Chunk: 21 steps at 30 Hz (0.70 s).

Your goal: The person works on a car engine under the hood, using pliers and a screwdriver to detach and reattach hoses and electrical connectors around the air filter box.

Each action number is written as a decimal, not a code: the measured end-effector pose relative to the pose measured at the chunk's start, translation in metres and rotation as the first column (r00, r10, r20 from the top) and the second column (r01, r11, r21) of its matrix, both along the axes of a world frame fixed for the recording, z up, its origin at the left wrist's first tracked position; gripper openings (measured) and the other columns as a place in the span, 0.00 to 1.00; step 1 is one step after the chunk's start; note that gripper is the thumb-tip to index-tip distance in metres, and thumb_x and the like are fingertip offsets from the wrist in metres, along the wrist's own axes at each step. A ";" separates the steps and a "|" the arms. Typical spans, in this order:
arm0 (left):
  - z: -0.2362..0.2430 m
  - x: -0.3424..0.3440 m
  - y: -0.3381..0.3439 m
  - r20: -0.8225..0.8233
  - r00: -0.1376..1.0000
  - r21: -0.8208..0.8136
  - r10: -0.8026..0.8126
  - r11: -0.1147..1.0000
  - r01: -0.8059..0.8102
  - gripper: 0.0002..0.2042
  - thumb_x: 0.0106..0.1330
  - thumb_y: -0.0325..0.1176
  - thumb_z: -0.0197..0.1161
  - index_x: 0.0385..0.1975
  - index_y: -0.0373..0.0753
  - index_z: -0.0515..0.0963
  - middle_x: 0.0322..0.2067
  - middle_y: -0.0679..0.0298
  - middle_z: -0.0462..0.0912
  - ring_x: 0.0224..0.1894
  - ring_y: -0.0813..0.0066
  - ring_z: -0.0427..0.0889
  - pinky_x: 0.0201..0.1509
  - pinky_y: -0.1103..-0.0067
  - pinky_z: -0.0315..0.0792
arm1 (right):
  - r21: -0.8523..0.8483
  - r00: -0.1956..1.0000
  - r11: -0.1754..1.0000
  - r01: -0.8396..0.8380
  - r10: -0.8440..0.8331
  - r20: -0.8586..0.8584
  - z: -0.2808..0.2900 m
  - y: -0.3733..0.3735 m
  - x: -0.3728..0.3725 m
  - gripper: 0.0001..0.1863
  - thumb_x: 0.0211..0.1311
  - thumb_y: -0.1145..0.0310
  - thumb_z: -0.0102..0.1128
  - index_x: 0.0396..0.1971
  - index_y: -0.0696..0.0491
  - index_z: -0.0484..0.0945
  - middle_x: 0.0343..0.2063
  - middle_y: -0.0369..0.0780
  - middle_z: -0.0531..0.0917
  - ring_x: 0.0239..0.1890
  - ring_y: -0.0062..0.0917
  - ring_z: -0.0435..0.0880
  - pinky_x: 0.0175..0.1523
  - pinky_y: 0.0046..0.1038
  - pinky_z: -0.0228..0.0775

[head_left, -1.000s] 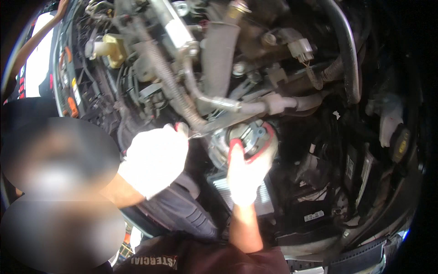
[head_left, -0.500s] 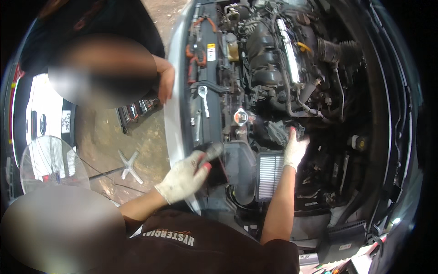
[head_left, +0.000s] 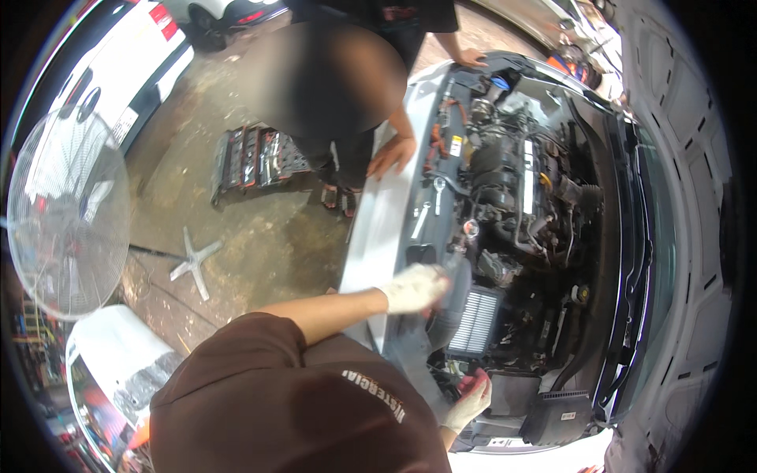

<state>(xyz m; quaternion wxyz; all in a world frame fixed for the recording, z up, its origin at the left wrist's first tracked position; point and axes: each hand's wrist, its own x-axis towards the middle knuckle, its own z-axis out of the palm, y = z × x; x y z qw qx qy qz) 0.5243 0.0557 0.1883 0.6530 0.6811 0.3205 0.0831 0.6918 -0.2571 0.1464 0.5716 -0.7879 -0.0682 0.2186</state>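
Observation:
My left hand (head_left: 414, 289), in a white glove with reddish fingertips, is over the front edge of an open engine bay. Motion smears its fingers, and I cannot make out whether they hold anything. Beside it is a dark plastic air duct (head_left: 456, 296). A pleated air filter (head_left: 474, 322) lies face up just right of the duct. My right hand (head_left: 471, 398), gloved alike, is lower down at the near side of the bay. Its fingers are curled together by a small dark part that I cannot name.
A ratchet (head_left: 438, 197) and a wrench (head_left: 421, 221) lie on the front panel. A co-worker's hand (head_left: 393, 156) rests on the white bumper (head_left: 371, 244). An open tool case (head_left: 260, 162) and a standing fan (head_left: 69, 209) are at left. A black box (head_left: 556, 418) sits lower right.
My right hand has come back from the middle of the engine bay to its near side. My left hand has shifted toward the duct. The view has swung and widened.

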 end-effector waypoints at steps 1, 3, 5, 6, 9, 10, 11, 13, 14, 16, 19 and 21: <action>0.028 -0.006 -0.024 0.042 0.999 -0.135 -0.031 0.990 0.036 0.20 0.84 0.44 0.49 0.55 0.31 0.77 0.36 0.56 0.90 0.31 0.61 0.90 0.40 0.65 0.83 | 0.061 0.988 0.998 -0.032 0.040 -0.149 0.011 0.000 -0.017 0.20 0.83 0.61 0.55 0.56 0.63 0.84 0.27 0.36 0.82 0.27 0.20 0.77 0.36 0.23 0.72; 0.033 -0.010 -0.071 0.184 0.981 -0.082 -0.066 0.993 0.082 0.18 0.84 0.42 0.48 0.57 0.34 0.78 0.43 0.57 0.92 0.38 0.64 0.91 0.47 0.66 0.84 | 0.256 0.885 0.966 -0.038 0.151 -0.440 0.042 0.027 -0.049 0.21 0.81 0.62 0.55 0.60 0.64 0.81 0.28 0.39 0.84 0.28 0.20 0.79 0.35 0.20 0.73; 0.044 -0.007 -0.106 0.274 0.962 -0.151 -0.008 0.987 0.051 0.19 0.86 0.42 0.47 0.63 0.39 0.79 0.51 0.55 0.89 0.54 0.62 0.88 0.61 0.68 0.80 | 0.398 0.814 0.917 -0.032 0.255 -0.521 0.078 0.052 -0.076 0.22 0.83 0.57 0.56 0.60 0.61 0.81 0.44 0.40 0.89 0.42 0.22 0.88 0.39 0.20 0.80; 0.039 -0.014 -0.119 0.277 0.960 0.302 -0.030 0.952 -0.057 0.19 0.87 0.41 0.49 0.66 0.40 0.78 0.61 0.53 0.83 0.63 0.58 0.81 0.67 0.69 0.75 | 0.451 0.778 0.892 -0.035 0.308 -0.548 0.088 0.054 -0.083 0.22 0.84 0.57 0.56 0.61 0.60 0.81 0.49 0.38 0.89 0.47 0.21 0.89 0.42 0.20 0.82; 0.053 -0.041 -0.116 0.334 0.934 -0.253 0.127 0.967 -0.041 0.17 0.84 0.47 0.57 0.53 0.37 0.79 0.47 0.61 0.78 0.41 0.69 0.81 0.42 0.72 0.79 | 0.238 0.907 0.903 -0.357 0.396 -0.144 0.128 0.076 -0.103 0.13 0.83 0.63 0.57 0.46 0.56 0.85 0.29 0.32 0.83 0.30 0.14 0.76 0.37 0.21 0.67; 0.063 -0.054 -0.113 0.447 0.874 -0.434 0.193 0.901 0.023 0.21 0.83 0.50 0.60 0.54 0.35 0.79 0.45 0.64 0.78 0.37 0.77 0.80 0.37 0.77 0.76 | 0.315 0.867 0.834 -0.453 0.495 -0.065 0.146 0.087 -0.114 0.13 0.84 0.64 0.56 0.43 0.58 0.83 0.28 0.33 0.82 0.31 0.14 0.77 0.38 0.21 0.69; 0.070 -0.057 -0.117 0.545 0.812 -0.359 0.209 0.933 0.001 0.17 0.84 0.43 0.54 0.51 0.34 0.81 0.39 0.60 0.76 0.30 0.73 0.82 0.32 0.73 0.77 | 0.345 0.836 0.795 -0.499 0.547 -0.051 0.145 0.084 -0.113 0.13 0.84 0.65 0.56 0.42 0.58 0.82 0.28 0.34 0.82 0.30 0.15 0.77 0.38 0.22 0.69; 0.055 -0.071 -0.118 0.541 0.838 0.019 0.077 0.994 -0.104 0.20 0.84 0.47 0.56 0.53 0.34 0.80 0.35 0.65 0.79 0.28 0.80 0.77 0.31 0.76 0.73 | 0.260 0.838 0.803 -0.537 0.543 0.055 0.147 0.072 -0.117 0.10 0.82 0.68 0.58 0.44 0.59 0.83 0.26 0.33 0.81 0.28 0.15 0.75 0.34 0.22 0.68; 0.062 -0.083 -0.126 0.443 0.888 -0.084 0.119 0.992 -0.091 0.21 0.83 0.48 0.57 0.55 0.33 0.80 0.32 0.66 0.80 0.27 0.81 0.75 0.30 0.77 0.71 | 0.200 0.840 0.816 -0.542 0.528 0.123 0.150 0.066 -0.120 0.09 0.81 0.69 0.58 0.44 0.59 0.83 0.26 0.32 0.81 0.27 0.14 0.74 0.33 0.22 0.66; 0.089 -0.093 -0.140 0.402 0.909 -0.152 0.113 0.987 -0.056 0.21 0.82 0.49 0.58 0.54 0.33 0.81 0.29 0.68 0.79 0.26 0.83 0.73 0.29 0.78 0.70 | 0.159 0.854 0.841 -0.518 0.495 0.163 0.157 0.048 -0.119 0.09 0.81 0.70 0.58 0.43 0.59 0.84 0.25 0.32 0.81 0.25 0.13 0.73 0.32 0.21 0.65; 0.117 -0.113 -0.138 0.340 0.939 -0.189 0.056 0.982 0.010 0.22 0.80 0.49 0.58 0.51 0.33 0.83 0.25 0.71 0.77 0.24 0.85 0.70 0.28 0.80 0.66 | 0.174 0.879 0.862 -0.476 0.459 0.132 0.164 0.029 -0.113 0.11 0.81 0.67 0.59 0.42 0.60 0.85 0.26 0.32 0.82 0.22 0.11 0.70 0.28 0.19 0.63; 0.133 -0.127 -0.133 0.301 0.951 -0.121 -0.069 0.987 0.110 0.21 0.80 0.47 0.58 0.46 0.33 0.87 0.25 0.74 0.74 0.25 0.87 0.69 0.28 0.81 0.63 | 0.233 0.902 0.874 -0.427 0.428 0.049 0.178 0.019 -0.117 0.14 0.80 0.65 0.62 0.41 0.62 0.86 0.28 0.35 0.84 0.20 0.10 0.70 0.25 0.19 0.62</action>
